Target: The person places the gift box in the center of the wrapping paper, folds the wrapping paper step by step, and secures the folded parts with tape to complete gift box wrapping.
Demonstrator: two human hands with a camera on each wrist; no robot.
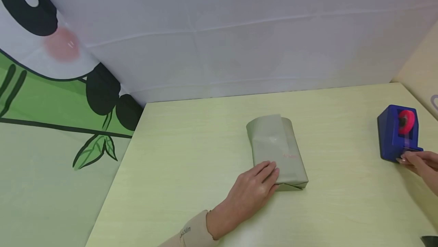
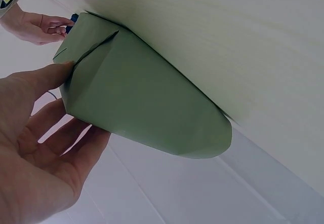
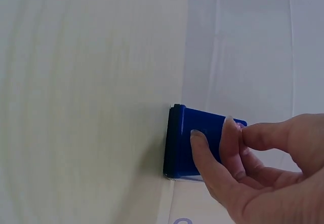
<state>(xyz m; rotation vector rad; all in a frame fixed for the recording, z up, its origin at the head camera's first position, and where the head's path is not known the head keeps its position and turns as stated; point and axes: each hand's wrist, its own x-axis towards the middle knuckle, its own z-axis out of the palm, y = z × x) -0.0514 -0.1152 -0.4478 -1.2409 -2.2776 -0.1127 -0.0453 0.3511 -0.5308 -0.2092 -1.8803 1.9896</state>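
A parcel wrapped in grey-green paper (image 1: 275,136) lies on the table, its far end rounded and its near end folded. My left hand (image 1: 251,190) holds its near left corner. In the left wrist view, the thumb presses the folded end of the parcel (image 2: 147,92) while the fingers lie along another face. At the right stands a blue tape dispenser (image 1: 390,134) with a red-cored tape roll (image 1: 406,122). My right hand (image 1: 422,165) is at its cutting edge, thumb and index finger pinching the tape end (image 3: 240,126). Another fingertip touches the dispenser's side.
The pale wooden table (image 1: 184,144) reaches back to a white cloth-like wall (image 1: 222,56). A cartoon-printed panel (image 1: 41,94) borders the left. A dark object (image 1: 429,241) shows at the bottom right corner.
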